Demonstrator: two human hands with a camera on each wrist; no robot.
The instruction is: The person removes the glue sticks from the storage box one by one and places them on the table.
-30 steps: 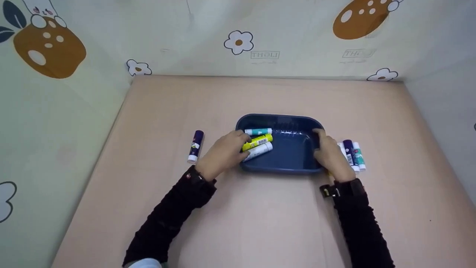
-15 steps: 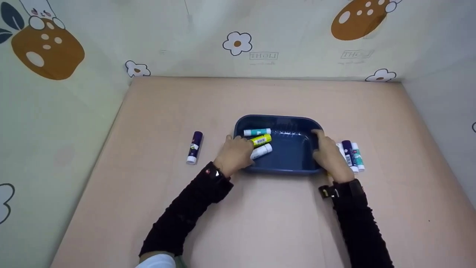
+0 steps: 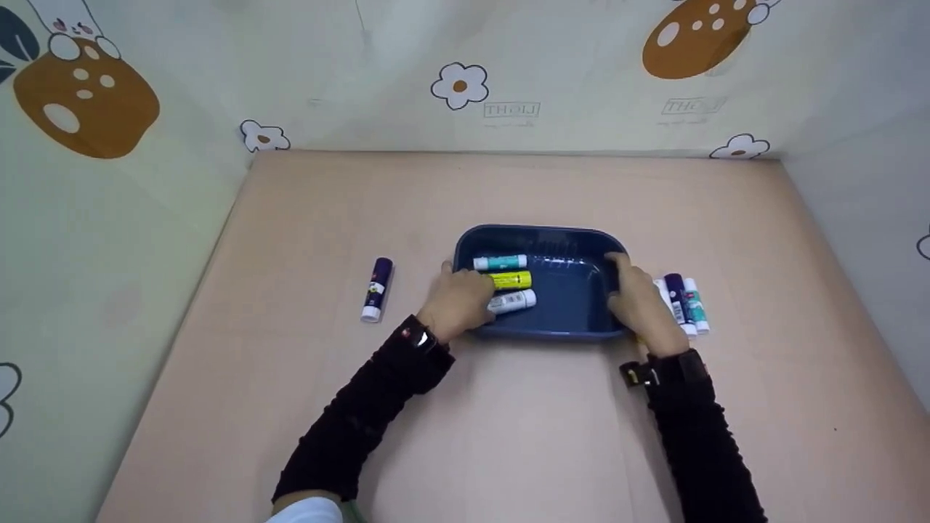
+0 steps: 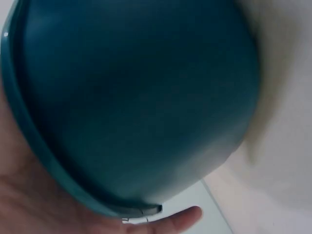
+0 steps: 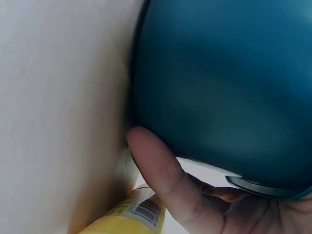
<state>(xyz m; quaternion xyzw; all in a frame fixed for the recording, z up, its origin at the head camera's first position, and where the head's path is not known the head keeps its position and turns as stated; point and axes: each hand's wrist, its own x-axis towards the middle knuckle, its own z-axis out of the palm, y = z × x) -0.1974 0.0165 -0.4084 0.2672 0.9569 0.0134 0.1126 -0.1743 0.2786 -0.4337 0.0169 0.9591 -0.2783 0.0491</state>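
Observation:
A dark blue plastic tray (image 3: 574, 290) lies on the table between both hands. Inside its left half are three glue sticks: a teal and white one (image 3: 500, 262), a yellow one (image 3: 511, 280) and a white one (image 3: 513, 301). My left hand (image 3: 459, 299) holds the tray's left side, its palm against the rim in the left wrist view, and covers the left ends of the yellow and white sticks. At the right side my right hand (image 3: 645, 303) grips the rim; one finger (image 5: 158, 165) presses the outer wall in the right wrist view.
A purple glue stick (image 3: 377, 290) lies alone left of the tray. Right of my right hand are a purple stick (image 3: 679, 301), a teal and white stick (image 3: 696, 306) and a partly hidden white one (image 3: 662, 290). A yellow stick (image 5: 131, 214) lies close by that hand.
My left hand has moved right from over the glue sticks onto the tray's left rim. The yellow and white sticks have turned straighter across the tray. The right hand keeps its hold.

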